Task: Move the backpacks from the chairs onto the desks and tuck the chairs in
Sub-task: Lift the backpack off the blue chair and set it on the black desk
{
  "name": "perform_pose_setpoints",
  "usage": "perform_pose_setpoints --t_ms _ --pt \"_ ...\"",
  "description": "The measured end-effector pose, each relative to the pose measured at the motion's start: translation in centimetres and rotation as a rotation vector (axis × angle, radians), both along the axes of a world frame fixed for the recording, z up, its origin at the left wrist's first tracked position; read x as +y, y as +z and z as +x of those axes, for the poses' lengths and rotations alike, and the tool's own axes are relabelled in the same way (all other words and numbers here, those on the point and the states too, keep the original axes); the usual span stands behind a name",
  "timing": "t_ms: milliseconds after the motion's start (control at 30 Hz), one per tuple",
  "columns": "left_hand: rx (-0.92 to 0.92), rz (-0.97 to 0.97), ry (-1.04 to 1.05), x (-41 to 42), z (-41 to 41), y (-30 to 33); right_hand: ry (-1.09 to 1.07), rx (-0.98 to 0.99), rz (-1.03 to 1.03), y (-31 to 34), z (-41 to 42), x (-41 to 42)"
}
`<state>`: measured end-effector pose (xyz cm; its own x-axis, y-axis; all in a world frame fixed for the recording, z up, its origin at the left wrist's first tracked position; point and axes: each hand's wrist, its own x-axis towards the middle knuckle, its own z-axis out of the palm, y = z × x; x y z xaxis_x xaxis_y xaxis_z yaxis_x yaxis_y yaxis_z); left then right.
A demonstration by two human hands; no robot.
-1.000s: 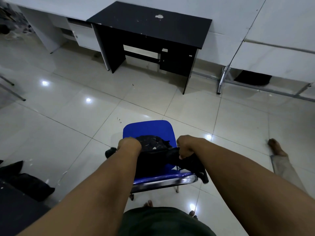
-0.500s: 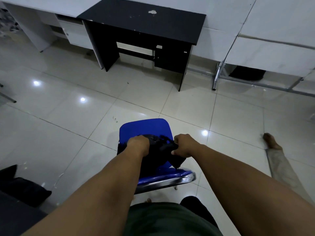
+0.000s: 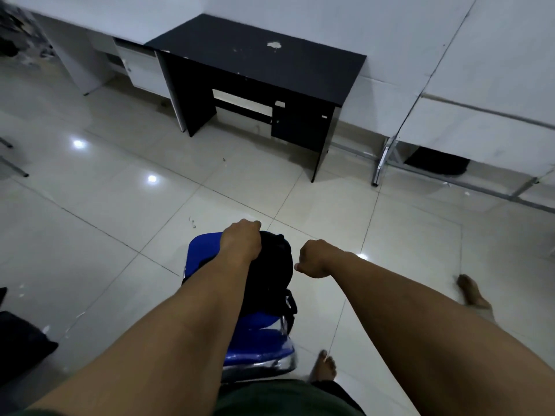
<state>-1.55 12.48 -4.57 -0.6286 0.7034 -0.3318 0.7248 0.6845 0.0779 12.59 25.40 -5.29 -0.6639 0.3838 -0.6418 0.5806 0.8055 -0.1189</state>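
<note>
black backpack on the blue chair, one hand on it

the left hand (image 3: 240,243) curls over the top of the black backpack (image 3: 270,274), its fingertips hidden behind the soft, slumped fabric. the right hand (image 3: 315,258) hangs just beside the bag with fingers curled into a fist; i cannot tell whether it pinches a strap. the bag sits on the blue chair (image 3: 255,343), whose glossy plastic seat and chrome rim are half covered by both forearms. ahead stands the black desk (image 3: 258,61), matte and flat-topped, with chipped pale patches. glossy tiles (image 3: 120,211) throw back ceiling lights. a dark lump (image 3: 435,160) under the white desk (image 3: 495,121) at right is too dim to identify.
</note>
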Motion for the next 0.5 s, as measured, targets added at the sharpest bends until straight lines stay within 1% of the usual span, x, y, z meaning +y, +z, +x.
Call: perform_pose_setpoints --t_ms 100,300,500 --pt "0.037 0.021 0.050 2.8 0.9 0.5 0.058 0.015 0.006 0.4 -0.2 3.1" --pt "0.038 0.139 0.278 7.1 1.6 1.3 0.136 -0.013 -0.010 0.6 0.7 9.0" --pt "-0.044 0.189 0.448 11.0 3.9 0.7 0.218 0.007 -0.035 0.2 1.4 13.0"
